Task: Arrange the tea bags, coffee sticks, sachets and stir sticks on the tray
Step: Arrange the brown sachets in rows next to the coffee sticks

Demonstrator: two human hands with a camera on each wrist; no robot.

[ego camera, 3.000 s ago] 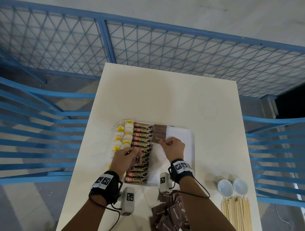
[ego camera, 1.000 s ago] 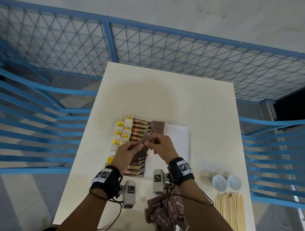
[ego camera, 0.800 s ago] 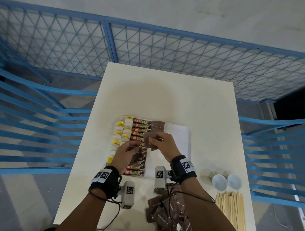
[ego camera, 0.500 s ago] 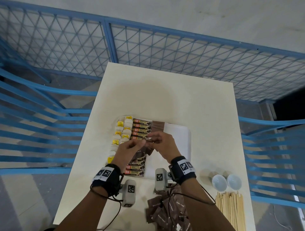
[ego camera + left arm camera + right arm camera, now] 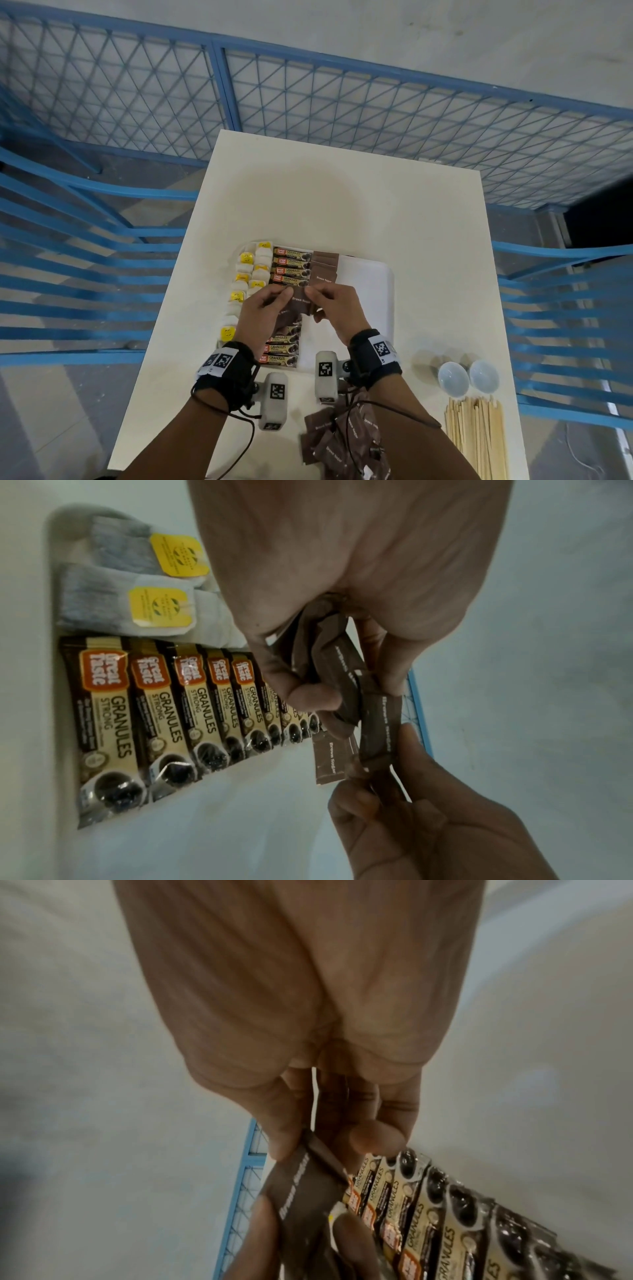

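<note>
Fingers (image 5: 310, 696) of left hand (image 5: 263, 313) clutching a bunch of sachets (image 5: 329, 674), right hand (image 5: 337, 308) pinching one off it, just above tray (image 5: 371, 284). Could easily drag two out or fumble the bunch onto the coffee sticks (image 5: 291, 265), messing up the row.
</note>
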